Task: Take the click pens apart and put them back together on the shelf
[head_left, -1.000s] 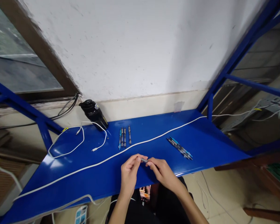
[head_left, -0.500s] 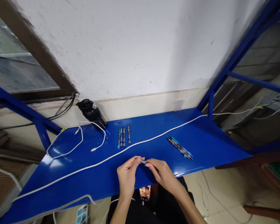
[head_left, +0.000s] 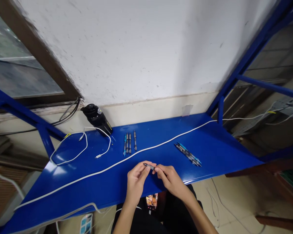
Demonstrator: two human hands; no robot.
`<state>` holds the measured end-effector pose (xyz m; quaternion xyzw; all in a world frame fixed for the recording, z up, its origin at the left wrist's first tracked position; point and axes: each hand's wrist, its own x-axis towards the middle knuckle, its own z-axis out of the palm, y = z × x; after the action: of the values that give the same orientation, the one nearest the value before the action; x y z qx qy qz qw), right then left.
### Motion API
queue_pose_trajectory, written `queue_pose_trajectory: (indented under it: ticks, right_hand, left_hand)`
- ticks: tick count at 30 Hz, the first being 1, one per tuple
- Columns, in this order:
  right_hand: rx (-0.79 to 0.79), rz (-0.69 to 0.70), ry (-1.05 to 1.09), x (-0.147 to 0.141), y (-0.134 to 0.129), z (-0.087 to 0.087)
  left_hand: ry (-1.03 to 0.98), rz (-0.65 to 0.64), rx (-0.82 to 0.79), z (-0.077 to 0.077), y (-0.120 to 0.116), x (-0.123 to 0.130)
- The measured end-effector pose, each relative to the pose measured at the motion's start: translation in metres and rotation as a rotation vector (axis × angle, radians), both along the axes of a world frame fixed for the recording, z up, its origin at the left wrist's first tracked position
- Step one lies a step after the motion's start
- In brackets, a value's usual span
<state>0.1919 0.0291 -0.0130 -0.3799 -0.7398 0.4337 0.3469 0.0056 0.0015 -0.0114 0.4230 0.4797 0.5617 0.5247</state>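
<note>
Both hands meet over the front of the blue table (head_left: 88, 191). My left hand (head_left: 137, 175) pinches a small dark grey pen piece (head_left: 149, 166), its black tip pointing left. The fingertips of my right hand (head_left: 169, 178) close on the right end of the same piece. Behind them, several pens (head_left: 127, 143) stand side by side, lying flat, one a little apart and one with blue parts. Further right lies a slanted bunch of pens (head_left: 188, 154), also with one blue among darker ones.
A white cable (head_left: 161, 144) crosses the whole table between hands and pens. At the back left are a black bottle (head_left: 97, 119) and a looped white cord (head_left: 86, 143). Blue frame posts (head_left: 220, 110) flank the table.
My left hand has shifted slightly right and now holds the piece further along, with its black tip showing past the thumb. My right hand has moved slightly right.
</note>
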Motion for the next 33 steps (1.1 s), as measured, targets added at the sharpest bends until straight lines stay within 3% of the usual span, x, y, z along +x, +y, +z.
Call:
queue_pose_trajectory:
  ticks: [4,7,13,20,25,33]
  right_hand:
    - [0.050,0.000,-0.025,-0.002,-0.003,0.002]
    - [0.067,-0.039,0.006,-0.003,-0.004,0.004]
    - [0.060,-0.084,0.043,-0.003,-0.001,0.004]
    - [0.159,-0.056,-0.030,-0.004,-0.004,0.002]
    - [0.122,-0.103,-0.024,-0.007,-0.005,-0.003]
    - [0.226,-0.086,-0.063,-0.007,-0.004,-0.008]
  left_hand:
    - [0.014,0.156,-0.061,-0.007,0.003,0.003]
    - [0.026,0.216,-0.010,-0.009,0.005,0.005]
    - [-0.024,0.021,0.003,-0.005,0.003,0.001]
    - [0.025,0.147,0.026,-0.004,0.003,0.005]
    - [0.012,0.093,0.032,-0.006,0.001,0.005]
    - [0.035,0.107,0.065,-0.008,0.000,0.003]
